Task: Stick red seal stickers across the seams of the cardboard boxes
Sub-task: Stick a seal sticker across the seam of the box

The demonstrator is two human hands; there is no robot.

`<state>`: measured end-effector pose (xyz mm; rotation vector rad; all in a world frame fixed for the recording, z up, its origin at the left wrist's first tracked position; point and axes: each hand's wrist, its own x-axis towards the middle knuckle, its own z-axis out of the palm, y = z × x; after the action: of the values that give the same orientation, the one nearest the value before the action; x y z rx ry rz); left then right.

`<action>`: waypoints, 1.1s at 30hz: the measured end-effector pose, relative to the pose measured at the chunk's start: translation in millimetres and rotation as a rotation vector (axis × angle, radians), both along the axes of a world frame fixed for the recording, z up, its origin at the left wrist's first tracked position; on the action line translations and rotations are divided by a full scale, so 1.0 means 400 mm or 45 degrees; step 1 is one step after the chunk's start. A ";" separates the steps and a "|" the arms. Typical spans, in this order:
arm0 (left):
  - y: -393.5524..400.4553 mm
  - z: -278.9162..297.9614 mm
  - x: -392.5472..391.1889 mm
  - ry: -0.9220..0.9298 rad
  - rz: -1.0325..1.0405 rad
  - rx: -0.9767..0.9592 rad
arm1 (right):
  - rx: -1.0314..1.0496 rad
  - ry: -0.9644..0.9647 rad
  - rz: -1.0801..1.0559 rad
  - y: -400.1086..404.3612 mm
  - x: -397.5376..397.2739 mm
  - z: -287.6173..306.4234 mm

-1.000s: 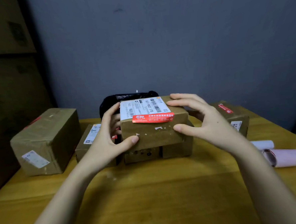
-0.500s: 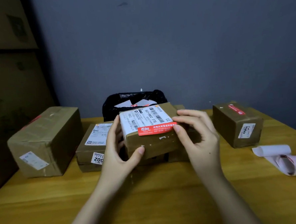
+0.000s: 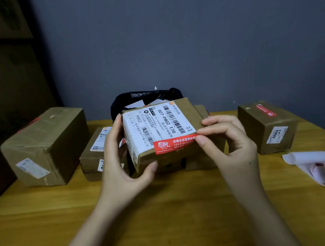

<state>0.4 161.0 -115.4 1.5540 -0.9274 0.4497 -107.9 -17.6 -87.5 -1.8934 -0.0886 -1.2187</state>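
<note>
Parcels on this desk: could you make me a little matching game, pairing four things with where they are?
Things:
1. box with the barcode label
2. black bag
3. roll of backing paper
4. biggest box

Places:
A. far left of the table
B. right edge of the table
C. held up in both hands
D. at the back, against the wall

Pairs: 1-C, 2-D, 3-B, 4-A

On the counter [image 3: 163, 208], a held box [image 3: 164, 130] sits at the centre between the left hand [image 3: 122, 163] and right hand [image 3: 233, 145], with a seal sticker [image 3: 173, 144] across its near top edge. Behind it lies a bag [image 3: 147, 98]; a large box [image 3: 43, 145] stands far left, with a flat box [image 3: 95, 151] just right of it. Another box [image 3: 266, 128] stands at the right, a sticker roll [image 3: 316, 168] in front of it.
</note>
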 end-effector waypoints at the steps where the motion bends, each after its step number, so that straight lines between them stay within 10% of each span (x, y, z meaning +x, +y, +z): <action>1: 0.001 0.001 -0.003 -0.034 0.021 -0.003 | 0.023 0.005 0.004 0.000 0.000 0.000; 24: -0.003 -0.018 0.026 -0.511 0.273 -0.149 | -0.154 -0.152 -0.308 0.039 0.011 -0.014; 33: -0.005 -0.029 0.026 -0.425 0.258 -0.116 | 0.339 0.063 0.022 0.043 0.003 -0.001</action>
<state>11.0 158.9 -127.1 1.5212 -0.9892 0.9051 -106.7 -0.2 -87.7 -1.6857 0.0803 -1.1123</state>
